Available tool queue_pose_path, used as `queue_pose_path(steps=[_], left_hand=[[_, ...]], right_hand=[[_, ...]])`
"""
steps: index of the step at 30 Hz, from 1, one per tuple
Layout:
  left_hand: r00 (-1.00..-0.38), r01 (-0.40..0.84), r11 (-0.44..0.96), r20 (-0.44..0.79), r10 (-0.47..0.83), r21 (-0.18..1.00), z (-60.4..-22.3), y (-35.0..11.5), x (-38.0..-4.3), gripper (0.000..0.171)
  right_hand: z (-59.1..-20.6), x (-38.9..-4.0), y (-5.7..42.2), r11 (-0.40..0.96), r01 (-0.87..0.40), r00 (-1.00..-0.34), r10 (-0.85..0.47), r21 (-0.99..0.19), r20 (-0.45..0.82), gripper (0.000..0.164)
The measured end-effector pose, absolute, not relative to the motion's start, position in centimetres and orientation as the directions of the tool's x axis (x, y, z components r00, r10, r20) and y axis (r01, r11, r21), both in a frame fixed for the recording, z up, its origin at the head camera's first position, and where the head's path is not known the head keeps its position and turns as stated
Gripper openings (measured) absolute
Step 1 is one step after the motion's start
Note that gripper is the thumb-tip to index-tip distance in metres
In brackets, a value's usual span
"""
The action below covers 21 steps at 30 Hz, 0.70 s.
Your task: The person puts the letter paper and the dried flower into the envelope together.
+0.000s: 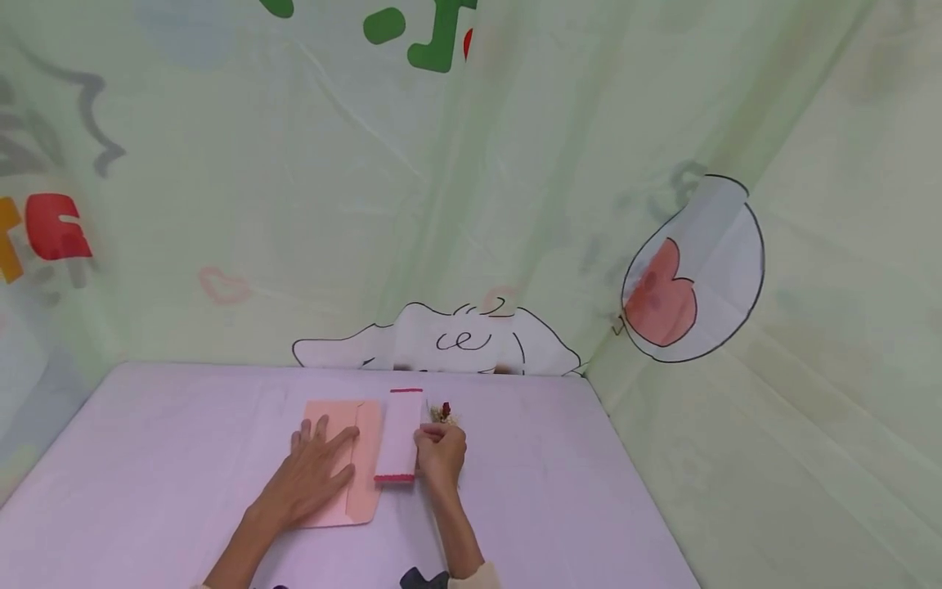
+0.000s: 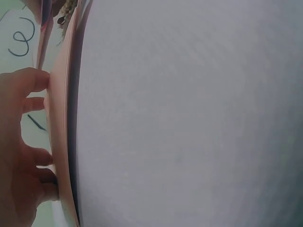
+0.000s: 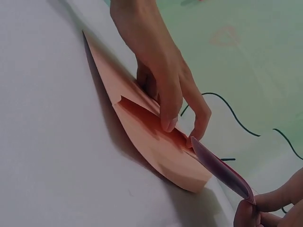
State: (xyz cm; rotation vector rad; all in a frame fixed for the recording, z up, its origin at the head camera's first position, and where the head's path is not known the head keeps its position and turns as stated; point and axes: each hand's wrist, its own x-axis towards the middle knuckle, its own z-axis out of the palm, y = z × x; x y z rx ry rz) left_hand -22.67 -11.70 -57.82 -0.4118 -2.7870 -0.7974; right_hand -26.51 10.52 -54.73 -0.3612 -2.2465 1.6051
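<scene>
And I've got a pale lilac tabletop (image 1: 559, 491) running right up to a pale green, softly creased fabric curtain (image 1: 346, 204)! At its foot I see a white, black-outlined cartoon figure (image 1: 408, 339). Over on the right, a rounded white printed shape with a black outline (image 1: 724, 262) carries a pinkish-red heart (image 1: 655, 307). Far left, I spot a bold red printed shape (image 1: 50, 229); up top, a rounded green printed blob (image 1: 384, 26)!

Envelope (image 1: 364, 470) left, card (image 1: 401, 433) middle, flowers (image 1: 445, 412) right
</scene>
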Motion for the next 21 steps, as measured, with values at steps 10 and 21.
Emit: queue_pose_path(steps=[10, 21], left_hand=[[-0.94, 0.325, 0.806, 0.263, 0.218, 0.495, -58.1, -11.7, -22.8, 0.054], [-0.935, 0.337, 0.804, 0.273, 0.226, 0.489, -57.7, -11.9, -22.6, 0.055]], right_hand=[[-54.2, -25.2, 8.7, 0.321, 0.137, -0.935, 0.354, -0.937, -0.015, 0.006], [-56.2, -25.7, 7.9, 0.363, 0.136, -0.933, 0.359, -0.922, 0.004, 0.005]])
